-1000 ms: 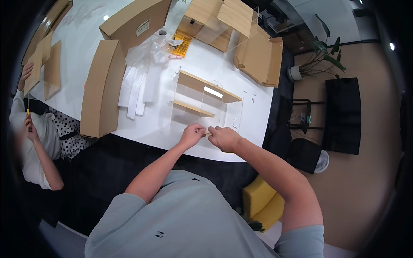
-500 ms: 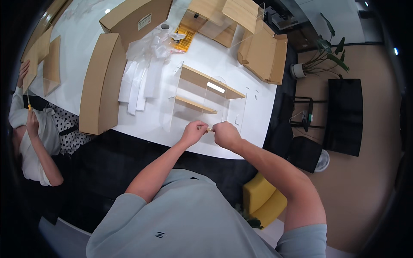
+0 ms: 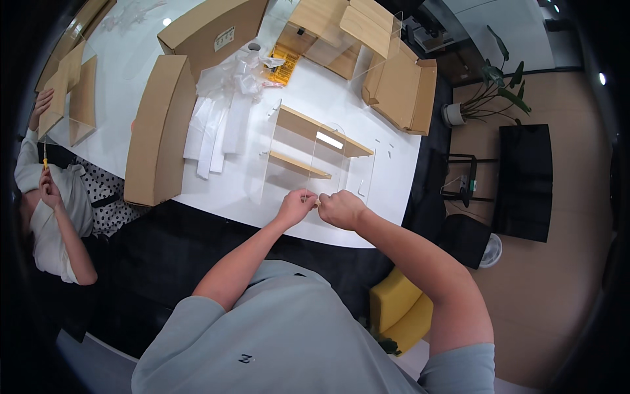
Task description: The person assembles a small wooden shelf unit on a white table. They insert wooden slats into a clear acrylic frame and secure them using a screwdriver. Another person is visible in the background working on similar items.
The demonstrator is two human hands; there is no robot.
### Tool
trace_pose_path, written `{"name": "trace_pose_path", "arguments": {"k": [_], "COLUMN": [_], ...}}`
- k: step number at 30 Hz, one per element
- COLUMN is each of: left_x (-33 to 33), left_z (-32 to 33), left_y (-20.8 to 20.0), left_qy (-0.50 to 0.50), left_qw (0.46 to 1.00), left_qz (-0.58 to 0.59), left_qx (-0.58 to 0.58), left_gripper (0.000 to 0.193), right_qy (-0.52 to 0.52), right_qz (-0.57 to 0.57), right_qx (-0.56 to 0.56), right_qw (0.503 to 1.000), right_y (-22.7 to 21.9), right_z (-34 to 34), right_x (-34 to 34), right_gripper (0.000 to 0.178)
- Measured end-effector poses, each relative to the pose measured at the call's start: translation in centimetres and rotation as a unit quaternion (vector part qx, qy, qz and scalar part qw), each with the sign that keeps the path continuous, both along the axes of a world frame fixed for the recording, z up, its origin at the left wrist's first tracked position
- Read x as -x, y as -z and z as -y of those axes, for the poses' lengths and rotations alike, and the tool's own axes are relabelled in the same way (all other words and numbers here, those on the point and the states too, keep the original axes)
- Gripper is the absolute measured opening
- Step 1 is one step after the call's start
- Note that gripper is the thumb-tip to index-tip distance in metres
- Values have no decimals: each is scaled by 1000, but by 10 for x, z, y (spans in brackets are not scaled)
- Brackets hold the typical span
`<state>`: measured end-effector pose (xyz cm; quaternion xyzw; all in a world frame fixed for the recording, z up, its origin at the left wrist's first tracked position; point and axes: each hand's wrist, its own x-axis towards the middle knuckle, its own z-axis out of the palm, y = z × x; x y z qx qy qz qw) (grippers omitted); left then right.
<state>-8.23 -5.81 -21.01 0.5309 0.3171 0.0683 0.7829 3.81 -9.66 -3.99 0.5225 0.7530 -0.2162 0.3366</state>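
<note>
In front of me on the table a shelf unit with clear panels point(image 3: 287, 134) and wooden boards point(image 3: 298, 164) stands at the near side. My left hand point(image 3: 297, 207) is closed, fingertips pinched at the unit's near edge; what they grip is mostly hidden. Close beside it my right hand point(image 3: 342, 210) is closed in a fist around something hidden. A small yellowish piece point(image 3: 317, 203) shows between the two hands, its kind too small to make out. Right of the unit lie a small L-shaped hex key point(image 3: 361, 188) and several tiny metal parts point(image 3: 389, 155).
Cardboard boxes point(image 3: 157, 131) and plastic wrapping point(image 3: 226, 105) lie left on the white table point(image 3: 216, 190). Another wooden-and-clear unit point(image 3: 321, 33) and an open carton point(image 3: 400, 85) stand at the back. At far left a co-worker's hand point(image 3: 49, 189) holds a yellow-handled screwdriver point(image 3: 45, 161).
My hands have come slightly closer together and a little lower, the right one turned somewhat. The view has shifted slightly. The shelf unit stays in place.
</note>
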Motion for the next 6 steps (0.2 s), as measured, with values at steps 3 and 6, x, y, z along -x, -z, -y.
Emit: {"name": "trace_pose_path", "arguments": {"k": [3, 6], "left_x": [2, -1], "left_z": [-5, -1], "left_y": [-11, -1], "left_qy": [12, 6], "left_qw": [1000, 1000], "left_qz": [-11, -11], "left_qx": [-9, 16], "left_gripper": [20, 23], "right_qy": [95, 416], "right_qz": [-11, 34], "right_qx": [-22, 44], "right_qw": [995, 908], "right_y": [6, 27], "right_z": [5, 1], "right_x": [-2, -2], "right_gripper": [15, 28]}}
